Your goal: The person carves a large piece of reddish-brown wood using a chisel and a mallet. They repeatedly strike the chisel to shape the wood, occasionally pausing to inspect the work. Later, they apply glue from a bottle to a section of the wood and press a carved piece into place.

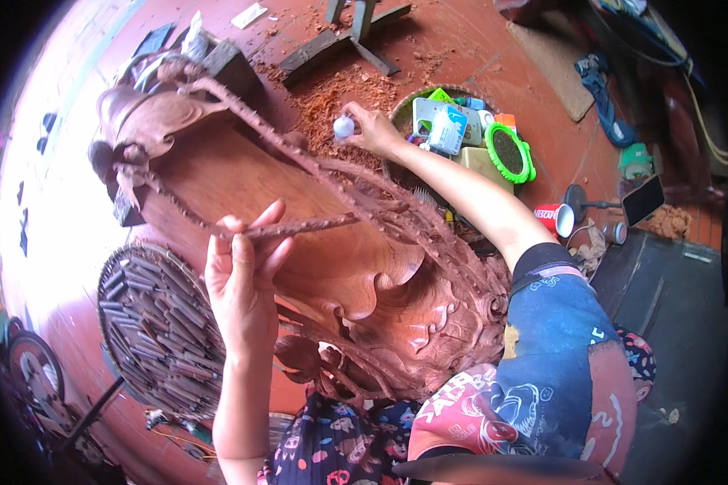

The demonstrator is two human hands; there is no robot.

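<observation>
A large brown wood carving [299, 242] with smooth leaf-like surfaces and thin knobbly stems lies in front of me, tilted from far left to near right. My left hand [247, 263] is closed at its near left side, thumb and fingers pinching a slender carved stem [299, 228] that crosses over the smooth panel. Past the carving's far right edge, my right hand [370, 131] grips a small whitish bottle [344, 127] above wood shavings [332, 101]. Part of the bottle is hidden by the fingers.
At the left stands a round basket [158, 323] packed with carving tools. Beside my right arm, a woven tray [408, 101] holds small boxes and a green-rimmed round item [510, 153]. A red cup [554, 218] and a phone on a stand [643, 200] are at the right. Wooden blocks [323, 56] lie farther back.
</observation>
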